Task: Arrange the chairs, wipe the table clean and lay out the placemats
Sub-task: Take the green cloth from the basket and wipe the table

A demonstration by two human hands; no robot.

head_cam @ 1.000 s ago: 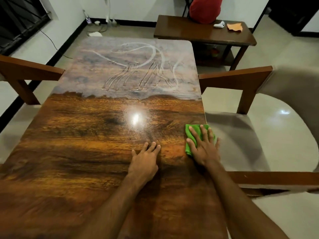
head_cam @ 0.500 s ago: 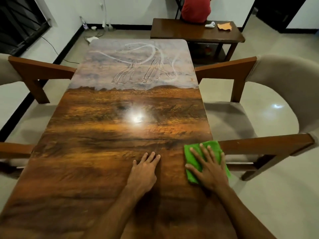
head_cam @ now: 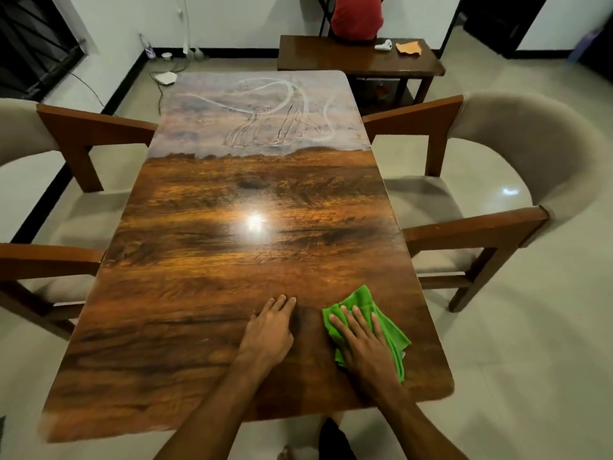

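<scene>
A home dining room is indicated. A glossy bench (head_cam: 205, 327) with a printed picture top is flanked by an upholstered left armchair (head_cam: 20, 127) and a matching right armchair (head_cam: 530, 144), both with wooden arms. A polished tiled floor (head_cam: 530, 360), white walls (head_cam: 232, 21) and a black skirting board (head_cam: 126, 78) are seen around it. A small wooden side table (head_cam: 331, 58) is set by the far wall. A white box (head_cam: 166, 78) and loose cables (head_cam: 83, 81) are left on the floor near a dark barred window (head_cam: 33, 44).
</scene>
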